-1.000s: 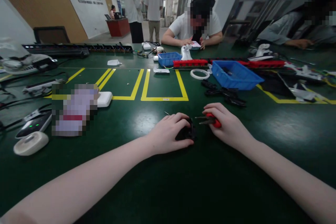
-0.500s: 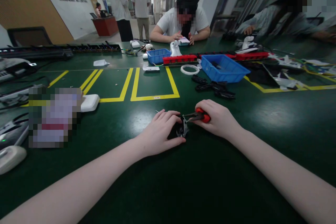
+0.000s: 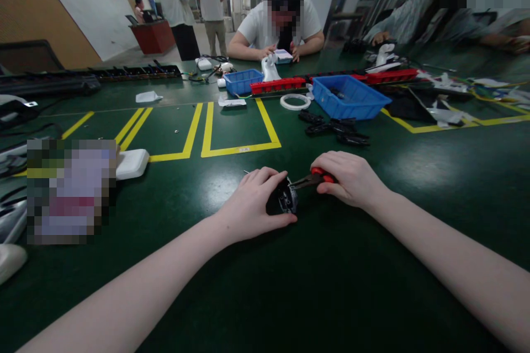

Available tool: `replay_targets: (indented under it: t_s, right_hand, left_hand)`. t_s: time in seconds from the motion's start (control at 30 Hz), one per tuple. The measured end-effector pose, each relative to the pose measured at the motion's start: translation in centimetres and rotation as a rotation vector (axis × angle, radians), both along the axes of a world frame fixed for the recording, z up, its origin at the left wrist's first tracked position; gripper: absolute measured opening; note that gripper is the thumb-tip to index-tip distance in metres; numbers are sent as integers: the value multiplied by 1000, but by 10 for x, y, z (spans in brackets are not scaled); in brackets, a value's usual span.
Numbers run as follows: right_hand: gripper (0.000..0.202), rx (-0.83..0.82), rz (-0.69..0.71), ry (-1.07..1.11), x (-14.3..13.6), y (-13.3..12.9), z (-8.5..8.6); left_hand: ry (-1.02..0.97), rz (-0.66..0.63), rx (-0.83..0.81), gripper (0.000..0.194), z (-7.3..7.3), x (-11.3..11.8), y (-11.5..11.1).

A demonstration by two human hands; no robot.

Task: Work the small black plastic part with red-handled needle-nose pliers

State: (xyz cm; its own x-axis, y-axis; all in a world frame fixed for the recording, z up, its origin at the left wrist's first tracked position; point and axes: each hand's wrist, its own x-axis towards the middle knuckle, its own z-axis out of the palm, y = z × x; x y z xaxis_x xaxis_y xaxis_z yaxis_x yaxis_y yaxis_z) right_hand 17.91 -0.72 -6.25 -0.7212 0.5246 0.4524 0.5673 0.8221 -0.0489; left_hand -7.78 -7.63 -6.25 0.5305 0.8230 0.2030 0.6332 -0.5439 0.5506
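My left hand (image 3: pixel 256 198) is wrapped around a small black part (image 3: pixel 288 198) with pale metallic edges, resting low over the green table. Its exact kind cannot be made out, and the fingers hide its left side. From the right, my right hand (image 3: pixel 351 179) grips the red handles of a pair of pliers (image 3: pixel 308 180). The dark jaws point left and meet the upper edge of the black part; whether they clamp it I cannot tell. A thin metal rod end pokes out beyond the left fingers.
Several black parts (image 3: pixel 335 128) lie before a blue bin (image 3: pixel 348 100), beside a white ring (image 3: pixel 295 102). Red strips (image 3: pixel 279 86) cross the table (image 3: pixel 265 298) farther back. At left are a white box (image 3: pixel 132 164) and a blurred-out object. A person (image 3: pixel 281 27) sits opposite.
The view has shifted slightly, sliding the background left. My right hand and the pliers have turned a little, and more of the black part's face shows.
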Motion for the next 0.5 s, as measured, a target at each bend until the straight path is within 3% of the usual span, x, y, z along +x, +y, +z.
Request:
replay_targets:
  t_s: [0.5]
  right_hand:
    - [46,114,54,39,-7,-13,3]
  left_hand:
    - [-40,-80,1,68,8,1,-4]
